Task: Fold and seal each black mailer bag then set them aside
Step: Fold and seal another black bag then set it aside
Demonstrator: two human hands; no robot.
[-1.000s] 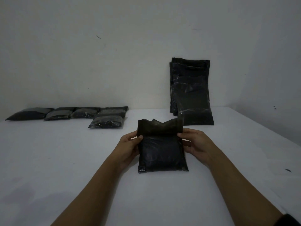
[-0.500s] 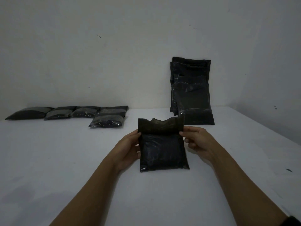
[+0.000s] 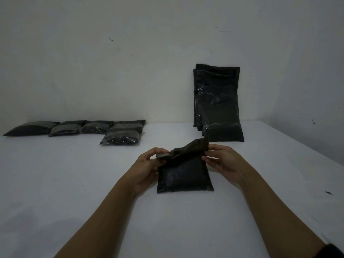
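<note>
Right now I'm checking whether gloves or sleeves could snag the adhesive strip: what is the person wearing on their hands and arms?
No gloves and no rings show. The left hand and right hand are bare, and both forearms are uncovered as far as the frame shows. Only a dark band or cuff shows on the right arm at the frame's bottom corner; which it is cannot be told.

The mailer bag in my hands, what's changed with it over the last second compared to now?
The bag's top flap, flat and upright a second ago, is now crumpled and tipped down on the left. The left hand has moved up from the bag's side to pinch the flap's left corner, showing a pale strip there. The right hand still pinches the right corner. The bag's body, the flat row of bags and the leaning stack stayed put.
</note>
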